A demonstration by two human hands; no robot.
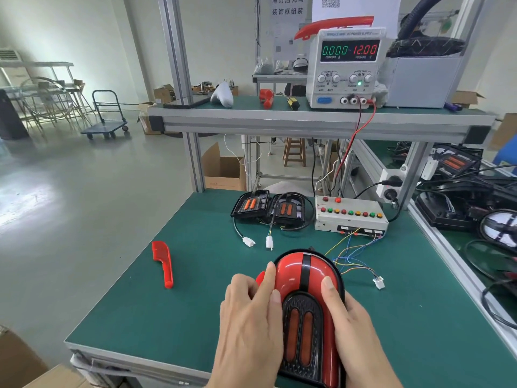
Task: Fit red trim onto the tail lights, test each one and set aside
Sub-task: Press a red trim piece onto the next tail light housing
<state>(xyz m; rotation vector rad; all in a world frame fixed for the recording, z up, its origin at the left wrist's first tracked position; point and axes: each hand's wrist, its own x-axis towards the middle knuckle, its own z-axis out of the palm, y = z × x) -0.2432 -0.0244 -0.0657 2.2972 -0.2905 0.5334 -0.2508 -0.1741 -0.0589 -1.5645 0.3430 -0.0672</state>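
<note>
1. At the near edge of the green bench mat, directly in front of the white button test box, lies the tail light in hand: a black housing with two orange lens bars, its glossy red plastic trim arching over the far end.
2. Left hand: fingers straight and released, pressing flat on the trim's left flank. Right hand: I see its thumb on the right flank; the other fingers are hidden behind the lamp, so I cannot tell whether they grip.
3. Judgement: trim is being seated. I would press evenly along both flanks, working from the arch toward me, and check that no gap remains along the black centre strip.
4. Left of the test box: two untrimmed black tail lights, touching, their white plug connectors lying loose on the mat.
5. Well left of the test box: a spare red trim strip, apart from everything.
6. In front of the test box: thin coloured test leads ending in a white plug, just right of the lamp. I judge these could snag when I turn it.
7. Above the test box, on the shelf: white DC power supply, reading 12.00 volts, zero current.
</note>
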